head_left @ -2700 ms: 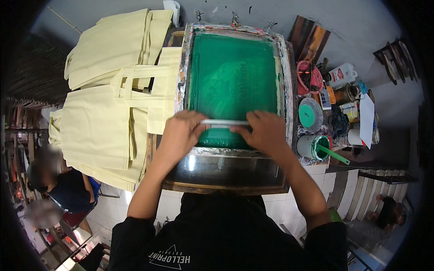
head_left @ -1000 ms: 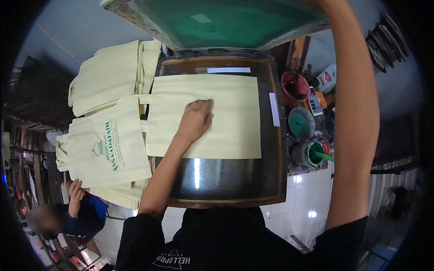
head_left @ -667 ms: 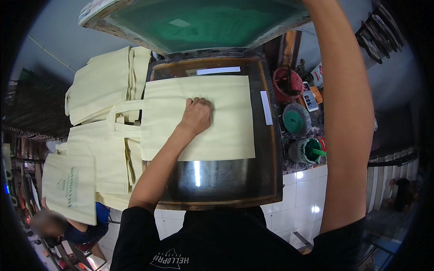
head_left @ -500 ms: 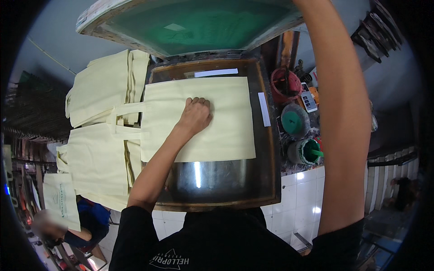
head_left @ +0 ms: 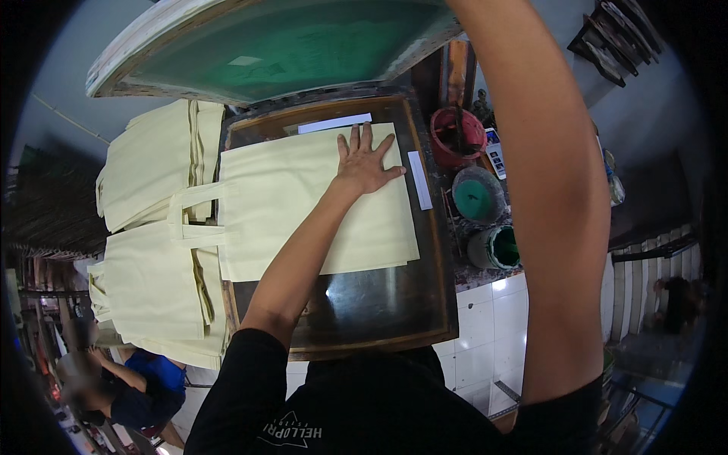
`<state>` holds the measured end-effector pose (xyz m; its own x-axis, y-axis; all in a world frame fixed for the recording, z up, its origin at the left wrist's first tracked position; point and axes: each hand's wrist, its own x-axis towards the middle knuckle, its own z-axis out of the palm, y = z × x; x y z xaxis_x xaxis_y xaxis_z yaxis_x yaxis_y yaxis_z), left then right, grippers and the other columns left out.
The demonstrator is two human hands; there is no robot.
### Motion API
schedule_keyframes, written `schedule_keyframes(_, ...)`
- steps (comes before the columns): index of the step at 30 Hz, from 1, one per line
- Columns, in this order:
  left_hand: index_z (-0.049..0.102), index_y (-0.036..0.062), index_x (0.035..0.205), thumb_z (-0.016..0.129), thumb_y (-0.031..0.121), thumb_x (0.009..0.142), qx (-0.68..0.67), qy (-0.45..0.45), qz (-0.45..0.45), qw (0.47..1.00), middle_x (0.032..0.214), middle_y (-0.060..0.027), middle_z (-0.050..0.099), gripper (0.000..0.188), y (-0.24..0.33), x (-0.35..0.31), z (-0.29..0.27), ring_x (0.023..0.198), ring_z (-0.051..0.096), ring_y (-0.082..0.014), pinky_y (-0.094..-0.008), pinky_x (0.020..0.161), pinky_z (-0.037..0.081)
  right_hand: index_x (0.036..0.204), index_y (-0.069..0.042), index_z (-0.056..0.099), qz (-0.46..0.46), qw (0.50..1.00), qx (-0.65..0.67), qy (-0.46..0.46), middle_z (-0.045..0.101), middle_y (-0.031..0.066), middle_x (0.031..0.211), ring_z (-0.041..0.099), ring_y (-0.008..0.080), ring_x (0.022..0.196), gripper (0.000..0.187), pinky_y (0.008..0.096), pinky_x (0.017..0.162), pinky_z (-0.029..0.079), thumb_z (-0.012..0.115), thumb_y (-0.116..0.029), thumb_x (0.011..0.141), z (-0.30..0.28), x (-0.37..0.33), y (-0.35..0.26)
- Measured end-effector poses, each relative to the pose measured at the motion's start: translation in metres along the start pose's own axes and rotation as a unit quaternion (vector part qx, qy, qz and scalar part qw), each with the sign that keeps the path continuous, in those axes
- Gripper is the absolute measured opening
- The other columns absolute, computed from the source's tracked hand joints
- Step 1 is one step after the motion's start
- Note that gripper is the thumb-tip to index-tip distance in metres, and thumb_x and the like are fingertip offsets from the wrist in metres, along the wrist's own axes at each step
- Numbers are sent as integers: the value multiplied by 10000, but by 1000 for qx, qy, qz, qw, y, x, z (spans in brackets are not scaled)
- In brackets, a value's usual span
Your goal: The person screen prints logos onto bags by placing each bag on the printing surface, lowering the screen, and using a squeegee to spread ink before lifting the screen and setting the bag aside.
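Observation:
My left hand (head_left: 365,163) lies flat with fingers spread on a cream tote bag (head_left: 288,205), close to its far right corner. The bag rests on a dark, glossy printing board (head_left: 364,307) with a brown border, its two handles reaching left. Above the board's far side, a screen-printing frame (head_left: 159,72) with green mesh (head_left: 303,57) is tilted up. My right arm (head_left: 553,189) stretches up past the frame's right end, and its hand is beyond the top edge of the picture. White strips (head_left: 334,123) sit on the board along the bag's far and right sides.
Stacks of cream bags (head_left: 152,277) lie to the left. On the right stand a red bucket (head_left: 457,140), a bowl of green ink (head_left: 475,199), a tub with green inside (head_left: 497,249) and a phone (head_left: 494,155). Another person (head_left: 144,387) is at the lower left.
My left hand has gone from a closed fist mid-bag to spread fingers near the far right corner. The view has shifted a little. At lower left, the pale printed bag no longer shows.

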<state>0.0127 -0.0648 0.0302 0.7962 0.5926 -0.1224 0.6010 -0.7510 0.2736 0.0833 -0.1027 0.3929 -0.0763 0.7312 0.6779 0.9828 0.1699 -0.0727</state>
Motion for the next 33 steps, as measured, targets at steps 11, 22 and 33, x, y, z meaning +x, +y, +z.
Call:
schedule_keyframes(11,323,300,1610,560,764,865,-14,-26,-32,999,1696,-250,42,909,18,11,-3,1560,-40,-475,-693,1202,-12,963,50,772,-13,1000,-20,-7,738,269,941,723,391,879,363,457,832,565,726,-307,923,-2,-2,1)
schedule_keyframes(22,242,357,1626,606,767,830,-38,-90,-96,991,1699,-241,-24,966,29,15,-13,1531,-91,-539,-803,1125,-14,979,46,776,14,999,29,-21,739,267,936,725,374,855,339,449,826,566,739,-285,911,-7,-7,-5)
schedule_keyframes(33,342,173,1594,679,567,907,-161,193,4,968,1593,-300,339,861,18,-18,-40,1530,216,-460,-606,1207,220,965,59,761,110,980,114,-120,735,215,841,698,299,725,335,411,702,572,671,-264,970,-22,-35,-44)
